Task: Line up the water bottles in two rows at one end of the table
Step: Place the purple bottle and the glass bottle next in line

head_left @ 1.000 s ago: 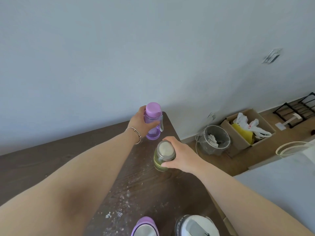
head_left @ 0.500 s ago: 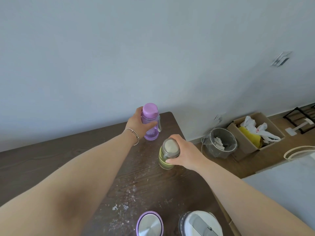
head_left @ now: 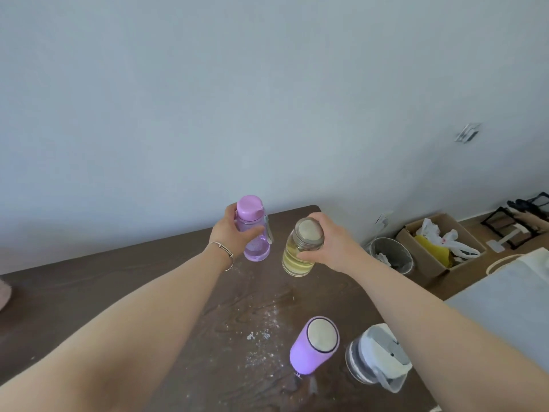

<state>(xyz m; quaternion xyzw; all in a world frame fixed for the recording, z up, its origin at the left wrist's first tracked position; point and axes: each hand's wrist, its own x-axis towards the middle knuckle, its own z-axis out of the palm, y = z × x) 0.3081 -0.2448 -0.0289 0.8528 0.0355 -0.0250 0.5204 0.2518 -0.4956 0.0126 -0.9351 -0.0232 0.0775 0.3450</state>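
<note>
Presently, both arms reached far. Left hand (head_left: 233, 234) wrapped the purple bottle (head_left: 257, 250) near the table (head_left: 118, 283) far-right corner; right hand (head_left: 334, 243) clasped the yellow bottle (head_left: 297, 261) neck, just right.

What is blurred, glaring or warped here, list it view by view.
Head view: wide lens stretches both forearms and slants the table edge; light soft and even, shadows faint; dull sheen on the tabletop beside the lavender bottle; white-lidded bottle slightly soft; held purple bottle and yellow bottle fairly sharp.
</note>
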